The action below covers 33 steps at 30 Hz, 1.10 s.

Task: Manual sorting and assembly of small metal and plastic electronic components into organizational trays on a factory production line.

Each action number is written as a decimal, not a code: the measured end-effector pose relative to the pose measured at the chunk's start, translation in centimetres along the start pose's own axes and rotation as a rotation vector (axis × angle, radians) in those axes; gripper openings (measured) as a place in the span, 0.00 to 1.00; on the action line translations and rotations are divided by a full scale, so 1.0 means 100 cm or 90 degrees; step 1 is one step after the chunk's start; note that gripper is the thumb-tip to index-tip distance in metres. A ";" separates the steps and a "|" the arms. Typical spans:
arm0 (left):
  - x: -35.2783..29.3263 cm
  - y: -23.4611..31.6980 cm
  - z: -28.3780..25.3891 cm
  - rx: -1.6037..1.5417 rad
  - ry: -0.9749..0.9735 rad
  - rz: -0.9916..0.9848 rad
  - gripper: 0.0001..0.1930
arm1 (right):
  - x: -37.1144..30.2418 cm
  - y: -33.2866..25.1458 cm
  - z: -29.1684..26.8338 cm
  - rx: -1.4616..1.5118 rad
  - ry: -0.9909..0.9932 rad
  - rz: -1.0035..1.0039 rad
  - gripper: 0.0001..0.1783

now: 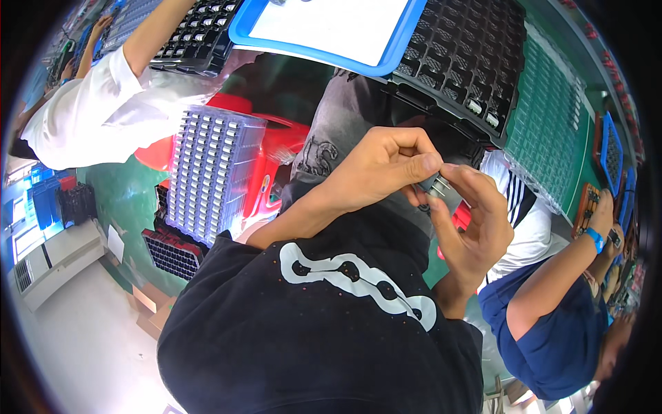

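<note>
While left hand (pixel 378 168) pinches small dark pronged part (pixel 434 184) just before blue tray (pixel 376 70), right hand (pixel 480 219) pinches it too, thumb opposite forefinger

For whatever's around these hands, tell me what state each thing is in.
Left hand: closed on the dark part.
Right hand: fingers curled by the prongs; grip unclear.
Dark part: held up, metal prongs exposed.
Blue tray: lined with white.
Right black tray: sparsely filled, a few silver pieces near one corner.
Clear tray: rows of small silver pieces in place.
</note>
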State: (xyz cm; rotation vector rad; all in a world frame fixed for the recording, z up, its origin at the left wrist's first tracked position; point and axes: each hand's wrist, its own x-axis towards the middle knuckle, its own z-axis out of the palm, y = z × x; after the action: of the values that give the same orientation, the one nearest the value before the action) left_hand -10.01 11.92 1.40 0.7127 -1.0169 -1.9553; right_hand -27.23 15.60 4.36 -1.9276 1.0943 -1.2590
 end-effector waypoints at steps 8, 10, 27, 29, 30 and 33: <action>-0.001 -0.001 -0.001 -0.050 -0.029 0.011 0.23 | -0.004 0.003 0.003 0.019 0.034 -0.044 0.30; -0.002 -0.002 -0.001 -0.062 -0.033 0.010 0.24 | -0.005 0.002 0.005 0.038 0.060 -0.054 0.32; -0.005 0.001 0.007 -0.072 -0.036 0.061 0.25 | -0.002 -0.002 0.006 0.045 0.092 -0.077 0.32; -0.005 0.002 0.007 -0.074 -0.034 0.060 0.25 | -0.001 -0.002 0.006 0.042 0.087 -0.078 0.32; -0.005 0.002 0.007 -0.075 -0.033 0.059 0.26 | -0.001 -0.002 0.005 0.044 0.084 -0.079 0.32; -0.006 0.003 0.007 -0.066 -0.030 0.064 0.26 | -0.001 -0.002 0.006 0.035 0.082 -0.085 0.32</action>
State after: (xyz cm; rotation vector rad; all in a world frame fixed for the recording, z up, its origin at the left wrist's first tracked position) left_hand -10.15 12.61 2.11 0.5496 -0.9534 -1.9302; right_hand -26.67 15.84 4.30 -1.9269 0.9966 -1.4888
